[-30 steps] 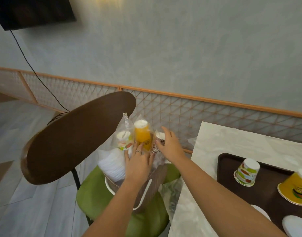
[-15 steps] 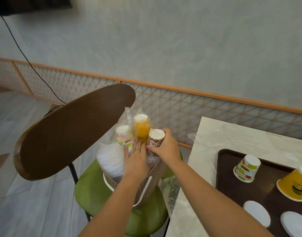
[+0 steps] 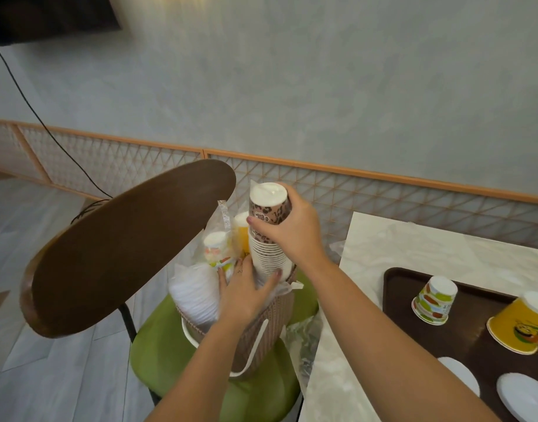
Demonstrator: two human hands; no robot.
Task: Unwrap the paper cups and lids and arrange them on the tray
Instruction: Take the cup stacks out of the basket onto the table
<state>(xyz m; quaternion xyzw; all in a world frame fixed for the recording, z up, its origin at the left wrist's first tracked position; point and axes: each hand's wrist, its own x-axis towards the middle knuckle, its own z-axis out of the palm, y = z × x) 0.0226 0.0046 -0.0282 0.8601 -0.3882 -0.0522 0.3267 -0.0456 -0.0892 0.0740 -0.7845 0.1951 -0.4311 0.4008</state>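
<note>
My right hand (image 3: 295, 226) grips the top of the brown cup stack (image 3: 269, 233), thumb on one side and fingers around the back. The stack stands upside down, its lower end in the basket (image 3: 255, 339) on the green chair (image 3: 261, 400). My left hand (image 3: 243, 293) is half spread, the fingers pressing at the stack's foot and on the plastic bag (image 3: 222, 226) beside it. I think the step is taking the brown cups out of their wrap. Next I must free the stack completely, while the left hand holds the bag down, and carry one cup to the tray (image 3: 395, 287). There a green cup (image 3: 435, 300), a yellow cup (image 3: 520, 327) and two lids (image 3: 459, 374) are already lying.
</note>
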